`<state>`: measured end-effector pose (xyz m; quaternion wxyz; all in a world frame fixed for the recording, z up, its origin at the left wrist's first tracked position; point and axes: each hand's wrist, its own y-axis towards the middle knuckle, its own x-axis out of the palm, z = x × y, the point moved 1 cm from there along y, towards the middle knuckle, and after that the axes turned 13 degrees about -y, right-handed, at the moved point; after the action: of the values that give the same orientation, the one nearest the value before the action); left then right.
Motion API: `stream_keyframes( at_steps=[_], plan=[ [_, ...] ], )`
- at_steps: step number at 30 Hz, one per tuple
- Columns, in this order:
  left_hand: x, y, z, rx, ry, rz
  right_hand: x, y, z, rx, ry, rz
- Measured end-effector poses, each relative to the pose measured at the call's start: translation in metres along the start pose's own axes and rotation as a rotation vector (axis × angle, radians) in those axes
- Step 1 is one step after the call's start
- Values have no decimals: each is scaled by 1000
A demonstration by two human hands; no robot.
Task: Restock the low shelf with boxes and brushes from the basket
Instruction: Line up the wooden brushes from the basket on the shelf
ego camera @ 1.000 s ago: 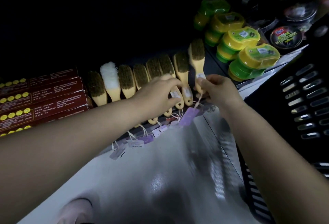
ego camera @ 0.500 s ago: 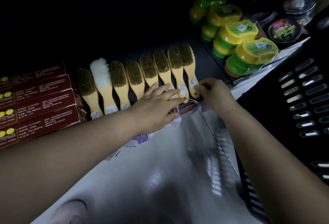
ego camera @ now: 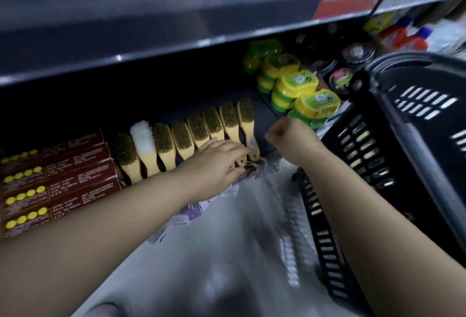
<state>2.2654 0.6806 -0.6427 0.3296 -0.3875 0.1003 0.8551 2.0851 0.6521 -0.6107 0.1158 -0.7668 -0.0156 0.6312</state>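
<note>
Several wooden-handled brushes (ego camera: 196, 130) lie side by side on the low shelf (ego camera: 264, 120), one with white bristles (ego camera: 143, 135). My left hand (ego camera: 214, 165) rests with spread fingers over the handle ends of the rightmost brushes, its fingertips touching the last brush (ego camera: 248, 125). Just right of that row, my right hand (ego camera: 290, 137) hovers curled into a loose fist, with nothing visible in it. Dark red boxes (ego camera: 58, 180) are stacked at the left of the shelf. The black plastic basket (ego camera: 403, 145) stands at the right; its contents are hidden.
Yellow and green tubs (ego camera: 297, 84) and round black tins (ego camera: 340, 79) fill the shelf's right side. Purple price tags (ego camera: 191, 213) hang on strings over the shelf's front edge. The upper shelf's edge (ego camera: 176, 47) overhangs the row. Pale floor (ego camera: 214, 266) lies below.
My right hand laid the last brush down at the right end of the row, let go and drew back to the right. My left hand slid along the handles. The view tilted upward.
</note>
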Motion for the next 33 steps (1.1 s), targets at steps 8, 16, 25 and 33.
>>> stream_keyframes(
  at_steps=[8,16,25,33],
  plan=[
    [-47,-3,124,305,-120,77,-118,-121,45,118,67,377],
    [-9,32,203,322,-29,-61,-101,-208,114,299,595,16],
    [14,55,211,358,199,-194,-93,-249,135,246,713,-99],
    [1,45,229,332,281,-359,-84,-283,171,111,776,-571]
  ],
)
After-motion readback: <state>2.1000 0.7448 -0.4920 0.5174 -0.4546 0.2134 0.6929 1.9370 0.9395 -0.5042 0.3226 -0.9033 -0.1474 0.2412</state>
